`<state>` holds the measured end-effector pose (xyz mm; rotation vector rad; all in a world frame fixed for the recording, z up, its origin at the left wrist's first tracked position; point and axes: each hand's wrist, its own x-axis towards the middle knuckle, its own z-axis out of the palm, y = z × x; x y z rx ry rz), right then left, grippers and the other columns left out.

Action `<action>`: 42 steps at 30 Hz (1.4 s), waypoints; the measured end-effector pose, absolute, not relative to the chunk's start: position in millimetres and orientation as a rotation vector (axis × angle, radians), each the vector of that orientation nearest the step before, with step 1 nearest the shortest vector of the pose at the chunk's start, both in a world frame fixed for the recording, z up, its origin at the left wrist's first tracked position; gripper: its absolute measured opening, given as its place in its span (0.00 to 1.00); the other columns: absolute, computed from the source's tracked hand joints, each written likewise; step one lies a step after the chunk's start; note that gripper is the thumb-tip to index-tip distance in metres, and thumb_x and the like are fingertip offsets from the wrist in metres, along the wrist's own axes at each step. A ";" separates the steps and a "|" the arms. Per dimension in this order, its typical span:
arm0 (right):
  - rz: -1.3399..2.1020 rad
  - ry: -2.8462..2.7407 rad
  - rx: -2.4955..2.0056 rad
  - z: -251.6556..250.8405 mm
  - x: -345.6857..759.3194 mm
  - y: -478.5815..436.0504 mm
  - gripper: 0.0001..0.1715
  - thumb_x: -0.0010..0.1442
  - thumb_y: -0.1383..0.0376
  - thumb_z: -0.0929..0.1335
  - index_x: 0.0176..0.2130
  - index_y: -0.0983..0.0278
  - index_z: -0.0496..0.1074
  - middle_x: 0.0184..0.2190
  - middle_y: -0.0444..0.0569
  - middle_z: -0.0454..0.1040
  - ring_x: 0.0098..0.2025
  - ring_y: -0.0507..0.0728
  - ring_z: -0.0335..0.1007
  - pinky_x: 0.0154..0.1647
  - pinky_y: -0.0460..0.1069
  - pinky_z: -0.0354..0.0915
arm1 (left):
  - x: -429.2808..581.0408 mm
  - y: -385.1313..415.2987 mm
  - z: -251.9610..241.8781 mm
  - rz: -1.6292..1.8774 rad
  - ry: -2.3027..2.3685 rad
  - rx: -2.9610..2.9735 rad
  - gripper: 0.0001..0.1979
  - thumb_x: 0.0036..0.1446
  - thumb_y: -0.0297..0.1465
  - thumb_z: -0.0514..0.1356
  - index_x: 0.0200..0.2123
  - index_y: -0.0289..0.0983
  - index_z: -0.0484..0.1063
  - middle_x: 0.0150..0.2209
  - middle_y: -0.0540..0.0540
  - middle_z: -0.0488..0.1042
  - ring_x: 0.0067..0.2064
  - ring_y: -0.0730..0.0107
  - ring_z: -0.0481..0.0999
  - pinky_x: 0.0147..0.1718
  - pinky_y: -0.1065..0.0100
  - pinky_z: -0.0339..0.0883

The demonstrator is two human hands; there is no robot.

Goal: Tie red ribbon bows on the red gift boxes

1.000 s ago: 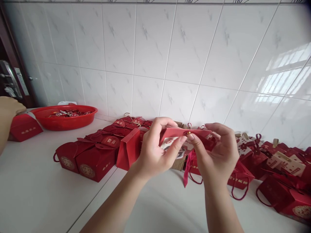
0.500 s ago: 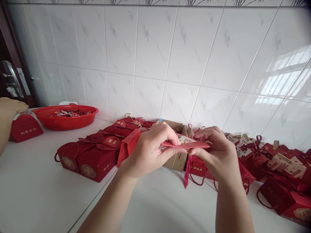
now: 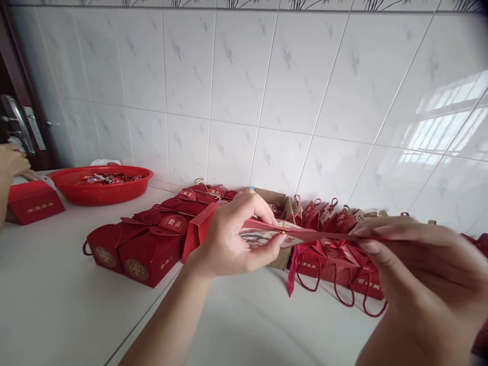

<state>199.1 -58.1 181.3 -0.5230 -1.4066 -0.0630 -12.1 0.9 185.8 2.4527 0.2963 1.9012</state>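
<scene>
My left hand pinches a red and cream printed card between thumb and fingers, holding it nearly edge-on above the table. A small gold bead shows by the thumb tip. From the card's right end a red ribbon runs taut to my right hand, which pinches it between thumb and fingers; that hand is slightly blurred. A loose magenta ribbon end hangs below the card. Behind my hands stand red gift boxes with rope handles and an open cardboard box, partly hidden.
Red gift boxes stand grouped left of my hands on the white table. A red plastic basin holds small wrapped pieces. At the far left, another person's hand is over a red box. A tiled wall rises behind.
My right hand has moved right, away from my left, stretching the ribbon out from the card. My left hand stays almost in place. The other person's hand has shifted slightly left.
</scene>
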 end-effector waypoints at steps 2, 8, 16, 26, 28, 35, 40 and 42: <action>-0.206 -1.258 -0.386 180.1 191.3 -55.8 0.20 0.48 0.77 0.72 0.39 0.57 0.73 0.28 0.44 0.72 0.31 0.58 0.72 0.33 0.57 0.72 | -7.9 -1.5 185.6 1.838 0.256 2.512 0.12 0.46 0.23 0.66 0.29 0.39 0.64 0.27 0.49 0.72 0.29 0.69 0.70 0.29 0.64 0.66; -0.437 -0.964 -0.385 173.6 176.8 -37.5 0.27 0.45 0.80 0.73 0.41 0.55 0.73 0.33 0.42 0.71 0.26 0.53 0.70 0.25 0.54 0.72 | 0.6 -13.9 185.8 1.754 0.152 2.588 0.11 0.49 0.22 0.64 0.31 0.40 0.64 0.28 0.49 0.73 0.29 0.70 0.71 0.32 0.63 0.69; -0.078 -1.146 -0.518 179.6 173.9 -43.0 0.15 0.50 0.73 0.74 0.36 0.60 0.69 0.23 0.40 0.69 0.16 0.49 0.64 0.11 0.46 0.59 | -3.8 -20.8 188.7 1.724 0.194 2.633 0.13 0.49 0.21 0.64 0.31 0.42 0.63 0.28 0.50 0.73 0.29 0.67 0.71 0.32 0.60 0.68; 0.162 -1.396 -0.485 175.0 181.5 -42.8 0.19 0.60 0.72 0.67 0.50 0.60 0.73 0.42 0.49 0.78 0.44 0.57 0.76 0.44 0.51 0.75 | -3.0 -20.0 191.5 1.777 0.136 2.628 0.11 0.48 0.19 0.63 0.30 0.38 0.64 0.26 0.49 0.73 0.28 0.70 0.70 0.30 0.62 0.65; 0.226 -1.480 -0.476 176.3 184.2 -46.5 0.21 0.59 0.74 0.68 0.51 0.60 0.73 0.44 0.50 0.77 0.46 0.57 0.75 0.46 0.51 0.75 | -3.3 -19.4 191.8 1.782 0.137 2.647 0.12 0.48 0.18 0.62 0.30 0.38 0.63 0.26 0.49 0.73 0.28 0.70 0.70 0.30 0.61 0.65; 0.259 -1.683 -0.479 179.4 187.8 -48.0 0.17 0.59 0.74 0.68 0.44 0.57 0.78 0.41 0.48 0.75 0.45 0.54 0.73 0.41 0.46 0.74 | -5.7 -18.5 190.7 1.809 0.161 2.685 0.13 0.48 0.18 0.63 0.30 0.38 0.62 0.28 0.48 0.74 0.30 0.68 0.70 0.31 0.60 0.65; 0.584 -1.672 -0.502 176.8 180.0 -47.2 0.17 0.60 0.72 0.67 0.45 0.54 0.76 0.37 0.46 0.79 0.36 0.55 0.78 0.35 0.48 0.76 | -7.9 -15.5 190.1 1.767 0.142 2.647 0.13 0.48 0.18 0.62 0.32 0.39 0.63 0.28 0.49 0.73 0.30 0.68 0.70 0.33 0.59 0.67; 0.598 -1.676 -0.516 176.6 178.5 -47.2 0.16 0.60 0.71 0.67 0.44 0.54 0.77 0.36 0.46 0.79 0.37 0.56 0.78 0.36 0.48 0.76 | -8.5 -14.5 190.1 1.759 0.134 2.626 0.13 0.48 0.19 0.62 0.32 0.39 0.63 0.29 0.48 0.73 0.30 0.68 0.70 0.33 0.59 0.67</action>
